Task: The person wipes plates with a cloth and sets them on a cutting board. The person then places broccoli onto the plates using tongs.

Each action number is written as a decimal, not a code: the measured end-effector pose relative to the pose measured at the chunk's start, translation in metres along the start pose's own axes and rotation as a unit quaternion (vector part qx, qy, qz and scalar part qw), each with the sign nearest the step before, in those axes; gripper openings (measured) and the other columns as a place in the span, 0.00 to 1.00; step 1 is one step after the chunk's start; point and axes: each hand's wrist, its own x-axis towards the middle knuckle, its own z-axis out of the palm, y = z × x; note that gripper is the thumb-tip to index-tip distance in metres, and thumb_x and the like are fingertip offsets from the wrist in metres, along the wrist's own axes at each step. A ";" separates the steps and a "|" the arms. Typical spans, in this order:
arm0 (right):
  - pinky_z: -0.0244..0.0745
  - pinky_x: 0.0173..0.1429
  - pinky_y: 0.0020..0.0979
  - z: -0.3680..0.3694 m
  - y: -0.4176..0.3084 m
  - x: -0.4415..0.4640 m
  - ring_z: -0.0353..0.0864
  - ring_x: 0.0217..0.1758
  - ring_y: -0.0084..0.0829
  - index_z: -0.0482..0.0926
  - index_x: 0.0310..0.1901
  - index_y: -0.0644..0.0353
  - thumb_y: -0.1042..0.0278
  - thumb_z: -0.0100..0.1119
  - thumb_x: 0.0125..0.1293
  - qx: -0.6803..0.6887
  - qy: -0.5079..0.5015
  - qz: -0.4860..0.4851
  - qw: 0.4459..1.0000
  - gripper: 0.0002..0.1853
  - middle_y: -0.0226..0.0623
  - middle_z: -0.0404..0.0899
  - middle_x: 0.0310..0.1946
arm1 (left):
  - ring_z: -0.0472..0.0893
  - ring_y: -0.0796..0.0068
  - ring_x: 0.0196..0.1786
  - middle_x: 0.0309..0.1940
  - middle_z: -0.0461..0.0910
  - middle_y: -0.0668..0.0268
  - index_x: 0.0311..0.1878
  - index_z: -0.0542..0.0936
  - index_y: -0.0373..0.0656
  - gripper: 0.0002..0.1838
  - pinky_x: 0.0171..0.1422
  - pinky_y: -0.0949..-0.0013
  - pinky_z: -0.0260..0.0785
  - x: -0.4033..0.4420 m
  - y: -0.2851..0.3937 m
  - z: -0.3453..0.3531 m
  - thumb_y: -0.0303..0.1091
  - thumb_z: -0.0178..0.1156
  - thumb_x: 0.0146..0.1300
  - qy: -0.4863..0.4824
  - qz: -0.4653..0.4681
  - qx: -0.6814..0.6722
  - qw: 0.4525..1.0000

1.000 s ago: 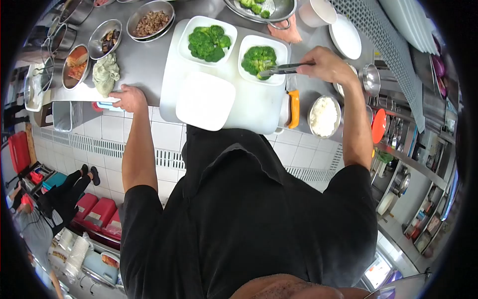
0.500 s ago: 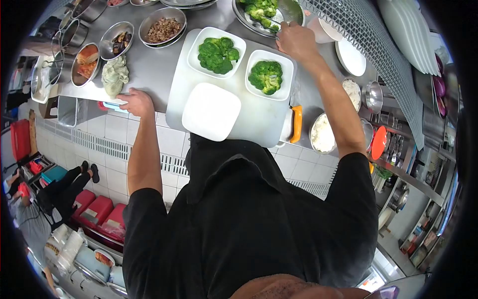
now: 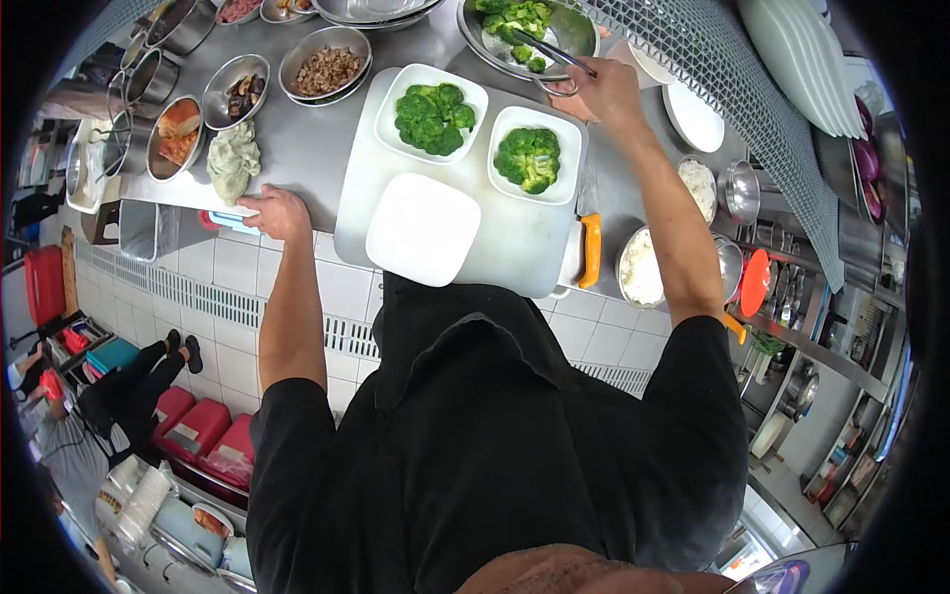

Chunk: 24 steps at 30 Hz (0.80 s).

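My right hand [image 3: 609, 94] is closed around dark metal tongs [image 3: 554, 51] at the near rim of a steel bowl [image 3: 584, 45]. Their tips reach over the broccoli florets [image 3: 510, 22] in it. On the cutting board [image 3: 515, 243] sit two square white bowls, the left bowl [image 3: 480, 89] and the right bowl [image 3: 577, 188], each with a mound of broccoli. An upside-down-looking or bare white square dish [image 3: 424, 230] lies nearer to me. My left hand [image 3: 280, 213] rests on the counter's front edge with fingers extended, just below a crumpled grey-green cloth [image 3: 234, 163].
An orange-handled knife [image 3: 591, 250] lies right of the board, beside a bowl of white shreds [image 3: 643, 269]. Bowls of chopped brown filling [image 3: 329, 71] and dark pieces [image 3: 245, 96] stand back left. A wire mesh shelf [image 3: 732, 109] overhangs the right side. Another person [image 3: 74, 436] is far left.
My right hand has drawn back toward the right from the broccoli bowl and turned, so the tongs show more. The left hand stays at the counter edge.
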 end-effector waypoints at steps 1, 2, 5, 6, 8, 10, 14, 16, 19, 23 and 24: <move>0.80 0.47 0.38 0.000 0.011 0.010 0.88 0.44 0.41 0.85 0.47 0.61 0.54 0.63 0.64 0.020 -0.030 0.040 0.999 0.19 0.46 0.86 0.44 | 0.74 0.36 0.59 0.66 0.56 0.33 0.79 0.46 0.42 0.38 0.59 0.44 0.71 0.000 0.000 0.000 0.53 0.43 0.75 -0.001 0.000 0.002 1.000; 0.80 0.49 0.37 0.001 0.023 0.018 0.87 0.45 0.41 0.85 0.49 0.60 0.51 0.63 0.64 0.040 -0.060 0.081 0.994 0.21 0.47 0.86 0.46 | 0.74 0.36 0.59 0.66 0.56 0.33 0.79 0.46 0.42 0.38 0.59 0.45 0.71 -0.001 0.000 -0.001 0.53 0.43 0.75 -0.003 0.001 0.004 1.000; 0.78 0.54 0.37 -0.001 0.047 0.033 0.86 0.49 0.41 0.85 0.52 0.55 0.45 0.63 0.63 0.019 -0.056 0.103 0.993 0.25 0.47 0.86 0.45 | 0.74 0.36 0.59 0.66 0.56 0.34 0.79 0.46 0.43 0.37 0.60 0.45 0.71 -0.004 0.004 -0.003 0.53 0.43 0.75 -0.002 -0.013 0.001 1.000; 0.78 0.55 0.37 -0.002 0.047 0.034 0.86 0.50 0.42 0.85 0.52 0.55 0.45 0.63 0.63 -0.005 -0.056 0.101 0.993 0.24 0.47 0.86 0.46 | 0.74 0.36 0.59 0.66 0.56 0.34 0.79 0.46 0.43 0.37 0.60 0.45 0.71 -0.003 0.003 -0.003 0.53 0.43 0.75 -0.002 -0.011 0.001 1.000; 0.77 0.57 0.38 -0.011 0.046 0.032 0.85 0.51 0.43 0.86 0.52 0.54 0.44 0.61 0.64 -0.054 -0.056 0.099 0.992 0.24 0.47 0.86 0.46 | 0.74 0.37 0.59 0.65 0.57 0.34 0.79 0.46 0.43 0.37 0.60 0.45 0.72 -0.001 0.001 -0.001 0.53 0.43 0.75 -0.004 -0.006 0.002 1.000; 0.77 0.57 0.40 -0.021 0.025 0.022 0.85 0.51 0.45 0.86 0.50 0.55 0.46 0.60 0.65 -0.084 -0.083 0.066 0.991 0.23 0.48 0.86 0.46 | 0.74 0.37 0.59 0.65 0.57 0.34 0.78 0.46 0.42 0.38 0.59 0.44 0.72 -0.002 0.001 0.000 0.53 0.43 0.75 -0.004 -0.007 0.002 1.000; 0.78 0.54 0.43 -0.002 0.013 0.015 0.85 0.47 0.49 0.86 0.46 0.59 0.50 0.59 0.66 -0.185 -0.073 -0.025 0.980 0.20 0.49 0.86 0.42 | 0.75 0.37 0.58 0.65 0.57 0.34 0.78 0.46 0.42 0.38 0.59 0.45 0.73 -0.002 0.001 -0.001 0.53 0.43 0.75 0.000 -0.004 0.008 1.000; 0.79 0.52 0.45 0.010 0.022 0.016 0.85 0.45 0.49 0.86 0.43 0.61 0.52 0.58 0.66 -0.164 -0.061 -0.028 0.984 0.19 0.49 0.86 0.40 | 0.75 0.37 0.58 0.65 0.57 0.34 0.78 0.46 0.42 0.38 0.59 0.44 0.72 -0.002 0.001 -0.001 0.52 0.43 0.75 0.004 -0.002 0.006 1.000; 0.79 0.49 0.45 0.009 0.033 0.024 0.85 0.43 0.50 0.86 0.40 0.61 0.54 0.58 0.66 -0.131 -0.045 -0.017 0.990 0.17 0.49 0.86 0.38 | 0.75 0.37 0.58 0.66 0.56 0.34 0.78 0.46 0.42 0.38 0.59 0.44 0.72 0.001 -0.001 0.003 0.52 0.43 0.75 0.010 -0.002 0.006 1.000; 0.80 0.48 0.44 0.000 0.023 0.016 0.86 0.43 0.47 0.86 0.41 0.59 0.54 0.59 0.65 -0.276 -0.004 -0.062 0.959 0.17 0.48 0.86 0.40 | 0.75 0.37 0.58 0.66 0.56 0.34 0.79 0.45 0.43 0.38 0.60 0.44 0.71 -0.002 0.004 -0.002 0.53 0.43 0.75 -0.002 -0.014 -0.001 1.000; 0.79 0.49 0.44 -0.007 0.015 0.013 0.86 0.45 0.47 0.86 0.45 0.58 0.53 0.58 0.66 -0.267 -0.030 -0.053 0.962 0.18 0.47 0.86 0.42 | 0.75 0.37 0.58 0.66 0.56 0.34 0.79 0.45 0.43 0.38 0.59 0.44 0.72 -0.002 0.005 -0.002 0.53 0.43 0.75 0.003 -0.012 0.001 1.000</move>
